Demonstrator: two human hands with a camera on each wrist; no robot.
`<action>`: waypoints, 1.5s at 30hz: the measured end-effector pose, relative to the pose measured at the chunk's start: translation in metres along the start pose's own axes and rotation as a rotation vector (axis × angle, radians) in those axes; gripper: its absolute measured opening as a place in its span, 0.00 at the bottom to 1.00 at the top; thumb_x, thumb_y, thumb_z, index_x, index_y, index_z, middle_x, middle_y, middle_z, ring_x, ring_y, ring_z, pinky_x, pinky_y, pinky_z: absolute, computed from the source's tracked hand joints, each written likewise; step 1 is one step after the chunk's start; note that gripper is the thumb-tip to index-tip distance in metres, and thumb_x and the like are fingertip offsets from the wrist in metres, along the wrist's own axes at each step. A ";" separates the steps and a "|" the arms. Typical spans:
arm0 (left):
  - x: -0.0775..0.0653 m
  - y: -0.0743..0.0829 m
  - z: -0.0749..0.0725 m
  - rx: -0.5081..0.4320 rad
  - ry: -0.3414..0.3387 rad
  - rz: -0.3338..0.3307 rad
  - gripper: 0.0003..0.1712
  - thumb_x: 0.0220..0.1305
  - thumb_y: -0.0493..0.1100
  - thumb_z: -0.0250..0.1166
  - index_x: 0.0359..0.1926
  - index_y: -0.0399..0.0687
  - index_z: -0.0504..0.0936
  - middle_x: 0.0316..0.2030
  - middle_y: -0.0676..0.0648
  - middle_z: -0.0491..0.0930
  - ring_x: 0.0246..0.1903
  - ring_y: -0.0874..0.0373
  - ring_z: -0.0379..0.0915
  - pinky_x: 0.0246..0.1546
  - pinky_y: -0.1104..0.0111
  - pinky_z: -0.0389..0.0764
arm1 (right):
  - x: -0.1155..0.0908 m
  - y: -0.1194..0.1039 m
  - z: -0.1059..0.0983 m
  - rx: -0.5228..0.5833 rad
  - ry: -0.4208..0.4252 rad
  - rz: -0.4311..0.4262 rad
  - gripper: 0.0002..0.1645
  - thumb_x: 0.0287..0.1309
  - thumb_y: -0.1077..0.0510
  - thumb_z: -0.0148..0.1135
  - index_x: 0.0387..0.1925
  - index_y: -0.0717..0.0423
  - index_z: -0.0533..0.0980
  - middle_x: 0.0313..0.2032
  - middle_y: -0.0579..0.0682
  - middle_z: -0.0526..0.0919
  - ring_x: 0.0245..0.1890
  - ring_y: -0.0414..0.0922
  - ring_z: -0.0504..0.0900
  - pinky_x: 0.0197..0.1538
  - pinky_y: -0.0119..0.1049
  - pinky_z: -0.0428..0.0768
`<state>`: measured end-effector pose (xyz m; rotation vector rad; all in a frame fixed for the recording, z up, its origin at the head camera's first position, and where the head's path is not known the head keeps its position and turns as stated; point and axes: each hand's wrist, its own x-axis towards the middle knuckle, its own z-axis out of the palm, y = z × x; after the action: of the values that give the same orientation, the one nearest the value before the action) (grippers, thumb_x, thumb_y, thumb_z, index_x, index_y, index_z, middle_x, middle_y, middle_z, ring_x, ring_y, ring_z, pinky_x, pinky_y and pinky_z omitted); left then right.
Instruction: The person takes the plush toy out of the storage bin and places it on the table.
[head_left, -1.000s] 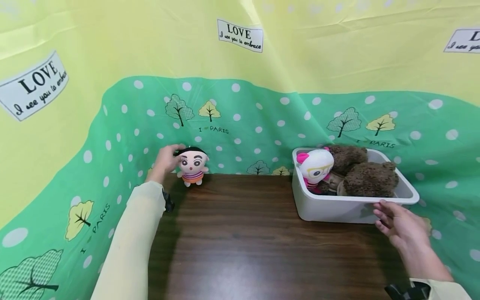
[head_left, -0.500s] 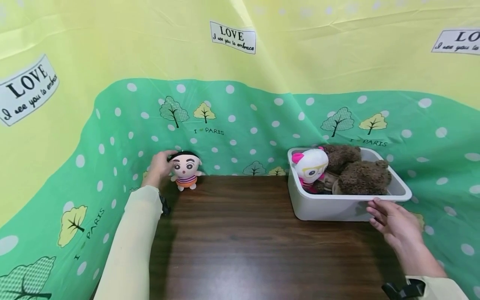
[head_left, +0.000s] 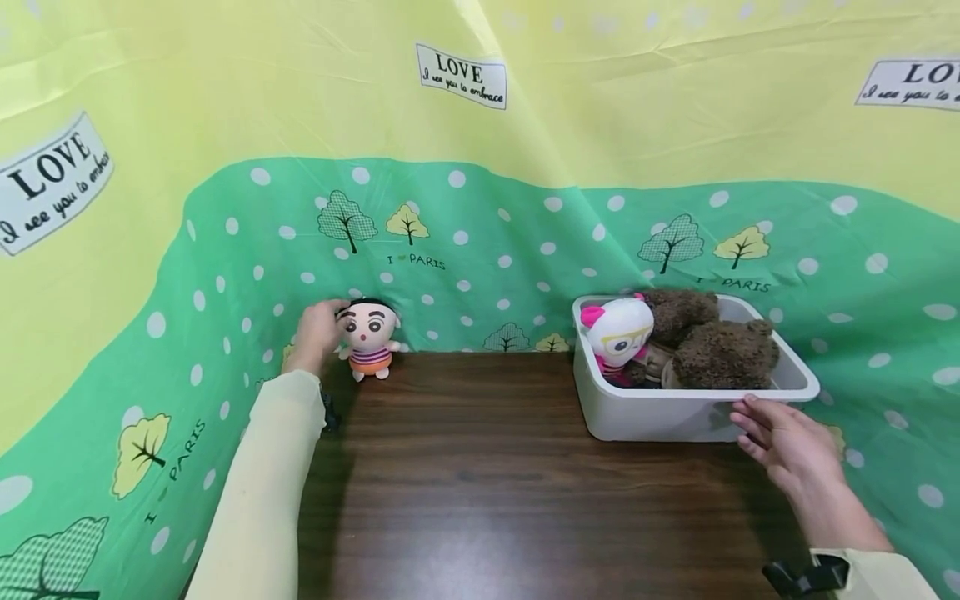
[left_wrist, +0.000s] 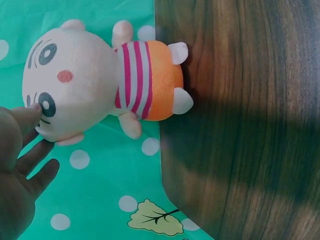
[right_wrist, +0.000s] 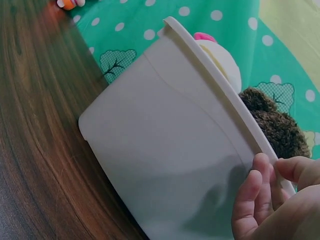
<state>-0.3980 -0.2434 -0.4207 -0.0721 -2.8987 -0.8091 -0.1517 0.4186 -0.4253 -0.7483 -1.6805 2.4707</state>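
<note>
At the back left of the table, a plush doll (head_left: 369, 332) stands upright with black hair, a striped top and orange shorts. My left hand (head_left: 318, 336) grips the side of its head; in the left wrist view the thumb (left_wrist: 31, 116) presses near one eye and other fingers reach behind the head. On the right is a light grey storage bin (head_left: 660, 418). With thumb and fingers, my right hand (head_left: 797, 446) pinches its front rim near the right corner. Inside the bin lie a white-and-pink plush toy (head_left: 622, 329) with yellow glasses and brown furry plush toys (head_left: 723, 354), partly hidden.
The dark wood tabletop (head_left: 465, 475) stretches between the doll and the bin. A green and yellow printed cloth (head_left: 480, 217) hangs behind the table and along both sides, close to the doll and the bin.
The view has shifted slightly, so everything sits a little further left in the head view. Both hands keep their places on the doll and the bin rim.
</note>
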 end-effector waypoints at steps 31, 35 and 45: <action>-0.010 0.109 -0.020 -0.103 -0.079 0.237 0.41 0.66 0.59 0.69 0.74 0.48 0.69 0.69 0.42 0.72 0.66 0.41 0.70 0.63 0.44 0.73 | 0.001 -0.006 -0.005 0.017 -0.078 -0.005 0.09 0.69 0.55 0.67 0.31 0.45 0.88 0.30 0.41 0.91 0.30 0.36 0.89 0.29 0.36 0.84; -0.014 0.139 -0.006 -0.138 -0.101 0.279 0.39 0.66 0.59 0.69 0.72 0.49 0.72 0.69 0.43 0.73 0.65 0.43 0.72 0.62 0.47 0.75 | 0.001 -0.007 -0.004 0.016 -0.067 -0.004 0.09 0.68 0.54 0.68 0.31 0.45 0.88 0.30 0.41 0.91 0.30 0.36 0.89 0.29 0.37 0.84; -0.029 0.222 0.028 -0.074 -0.170 0.488 0.31 0.66 0.61 0.67 0.62 0.48 0.81 0.61 0.47 0.79 0.60 0.46 0.76 0.61 0.55 0.77 | 0.005 -0.004 -0.005 0.011 -0.056 0.012 0.08 0.66 0.53 0.69 0.30 0.45 0.88 0.29 0.42 0.91 0.30 0.38 0.89 0.29 0.38 0.84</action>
<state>-0.3548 -0.0396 -0.3346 -0.8531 -2.8025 -0.8437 -0.1548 0.4255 -0.4252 -0.6967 -1.6844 2.5292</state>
